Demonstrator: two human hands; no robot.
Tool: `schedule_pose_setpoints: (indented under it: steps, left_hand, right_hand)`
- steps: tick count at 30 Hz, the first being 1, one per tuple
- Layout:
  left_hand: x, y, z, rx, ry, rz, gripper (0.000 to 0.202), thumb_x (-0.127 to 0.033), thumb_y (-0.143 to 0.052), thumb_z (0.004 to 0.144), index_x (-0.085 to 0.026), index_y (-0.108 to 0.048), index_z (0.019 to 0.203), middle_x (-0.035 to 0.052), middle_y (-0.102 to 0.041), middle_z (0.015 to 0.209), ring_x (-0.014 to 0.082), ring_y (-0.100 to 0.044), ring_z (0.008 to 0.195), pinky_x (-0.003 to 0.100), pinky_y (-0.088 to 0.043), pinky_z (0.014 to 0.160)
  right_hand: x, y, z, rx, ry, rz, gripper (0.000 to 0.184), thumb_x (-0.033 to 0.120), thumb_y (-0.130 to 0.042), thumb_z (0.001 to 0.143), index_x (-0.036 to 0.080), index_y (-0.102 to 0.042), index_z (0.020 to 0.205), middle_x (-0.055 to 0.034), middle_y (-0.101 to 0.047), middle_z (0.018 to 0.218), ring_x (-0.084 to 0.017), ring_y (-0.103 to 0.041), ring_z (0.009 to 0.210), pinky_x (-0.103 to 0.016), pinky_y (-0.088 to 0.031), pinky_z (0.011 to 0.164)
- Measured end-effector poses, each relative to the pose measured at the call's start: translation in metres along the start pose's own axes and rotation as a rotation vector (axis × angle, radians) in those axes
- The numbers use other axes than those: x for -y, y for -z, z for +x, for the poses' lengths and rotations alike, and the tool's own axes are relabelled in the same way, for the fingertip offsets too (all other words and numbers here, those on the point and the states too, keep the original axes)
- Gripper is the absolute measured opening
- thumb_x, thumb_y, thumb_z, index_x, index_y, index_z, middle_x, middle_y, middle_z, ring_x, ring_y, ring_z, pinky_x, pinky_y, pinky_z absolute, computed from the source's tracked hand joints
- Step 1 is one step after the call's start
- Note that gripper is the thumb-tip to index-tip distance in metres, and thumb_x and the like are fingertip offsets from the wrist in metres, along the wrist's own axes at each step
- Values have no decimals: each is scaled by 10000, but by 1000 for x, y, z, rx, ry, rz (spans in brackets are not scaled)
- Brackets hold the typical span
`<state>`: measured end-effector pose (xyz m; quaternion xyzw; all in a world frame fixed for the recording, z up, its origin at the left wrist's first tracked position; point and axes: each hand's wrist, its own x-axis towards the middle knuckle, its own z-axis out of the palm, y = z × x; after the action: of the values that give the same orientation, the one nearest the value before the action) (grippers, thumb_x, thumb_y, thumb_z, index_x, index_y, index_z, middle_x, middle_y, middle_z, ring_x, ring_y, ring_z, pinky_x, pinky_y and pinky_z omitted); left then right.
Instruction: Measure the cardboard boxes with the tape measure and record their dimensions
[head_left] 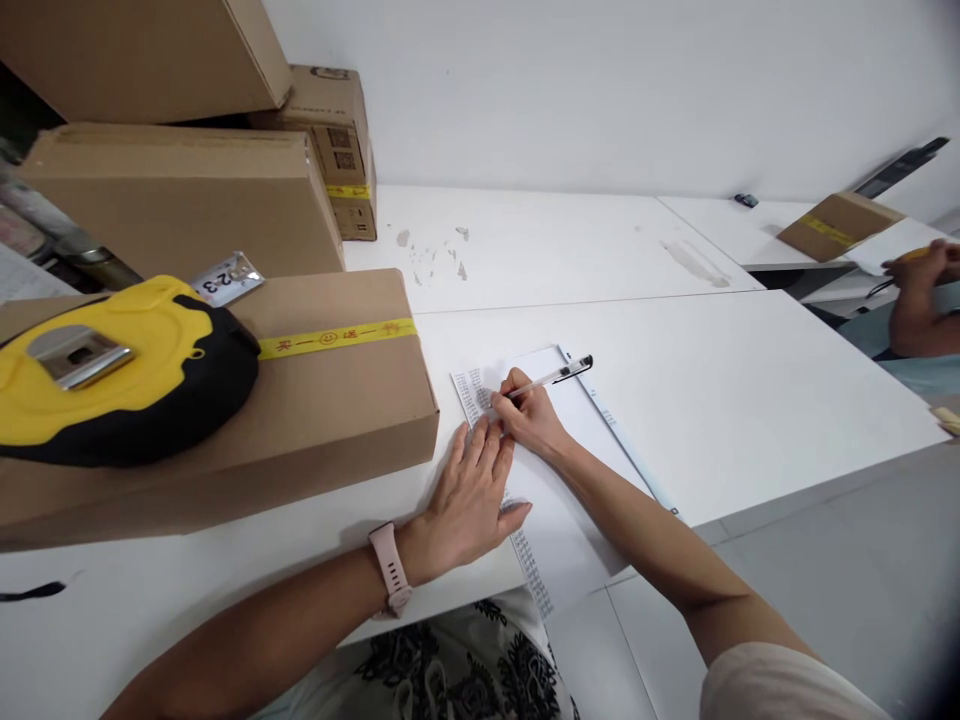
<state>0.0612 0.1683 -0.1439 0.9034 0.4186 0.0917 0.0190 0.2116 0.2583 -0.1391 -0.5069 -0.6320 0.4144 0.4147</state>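
My right hand (531, 415) grips a clear-barrelled pen (551, 377) with a black cap end, its tip down at a printed sheet of paper (585, 430). My left hand (469, 495) lies flat on the same sheet, fingers stretched, just below the right hand. A column of small print runs along the sheet's left side, partly hidden under my left hand. Beneath the sheet, a pale blue-edged strip (637, 460) shows along the right. To the left, a yellow and black tape measure (127, 370) rests on a brown cardboard box (330, 390) sealed with yellow tape.
More cardboard boxes (187, 200) are stacked at the back left against the wall. The white table (720, 380) has scuffed patches near the wall. At the far right, another person's hand (926, 265) is beside a small taped box (836, 225).
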Motion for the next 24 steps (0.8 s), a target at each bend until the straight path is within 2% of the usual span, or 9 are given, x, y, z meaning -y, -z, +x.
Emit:
schedule_pose_setpoints:
  steps: [15,24]
  left_hand:
    - [-1,1,-1,-17,1,30,833,-637,-398,980,9,-395,1507,257,-401,1578,391,-259,1517,542,-132,1255]
    - [-1,0,-1,-10,2,17,830,-633,-375,985,11,-382,1508,270,-376,1588,398,-263,1515,549,-128,1255]
  right_hand:
    - [2,0,-1,16,-11,-38,226,347,-610,837,238,-449,722,65,-444,580,-121,-457,523,-275,-354,518]
    - [0,-1,-1,14,8,-43,229,323,-624,823,241,-440,713,67,-425,579,-115,-417,514,-274,-340,499]
